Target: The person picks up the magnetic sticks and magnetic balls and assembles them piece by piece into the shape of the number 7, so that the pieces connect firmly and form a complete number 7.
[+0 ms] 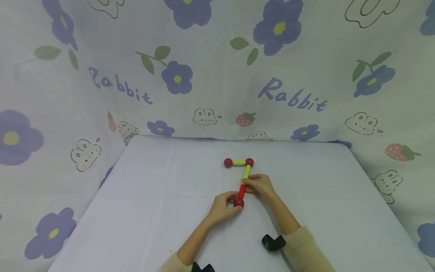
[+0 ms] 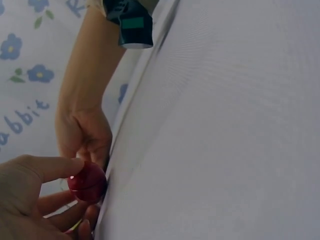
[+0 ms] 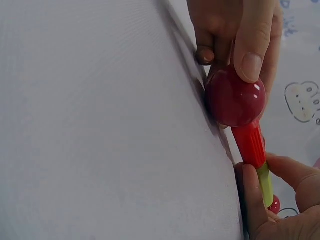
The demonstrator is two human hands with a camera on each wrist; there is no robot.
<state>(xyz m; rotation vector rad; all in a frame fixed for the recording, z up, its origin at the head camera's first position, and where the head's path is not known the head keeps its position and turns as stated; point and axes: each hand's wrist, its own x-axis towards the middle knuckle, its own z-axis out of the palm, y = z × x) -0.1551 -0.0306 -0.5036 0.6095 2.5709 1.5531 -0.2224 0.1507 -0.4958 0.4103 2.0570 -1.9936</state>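
A chain of toy rods and balls lies on the white table. My left hand (image 1: 222, 208) pinches the glossy dark red ball (image 3: 235, 97) at its near end, thumb on the ball. From that ball a ridged red rod (image 3: 248, 143) runs to a yellow-green rod (image 1: 247, 171). My right hand (image 1: 261, 186) pinches the chain where these two rods meet; its fingers partly cover the spot. Farther away, a second red ball (image 1: 249, 162) forms a corner. A shorter-looking yellow-green rod (image 1: 239, 163) goes left from it to a third red ball (image 1: 228, 163).
White cloth covers the table (image 1: 153, 211). A curtain (image 1: 217, 75) printed with flowers and rabbits hangs behind it and at the sides. Black wrist devices (image 1: 273, 243) sit at both beige sleeves (image 1: 307, 249).
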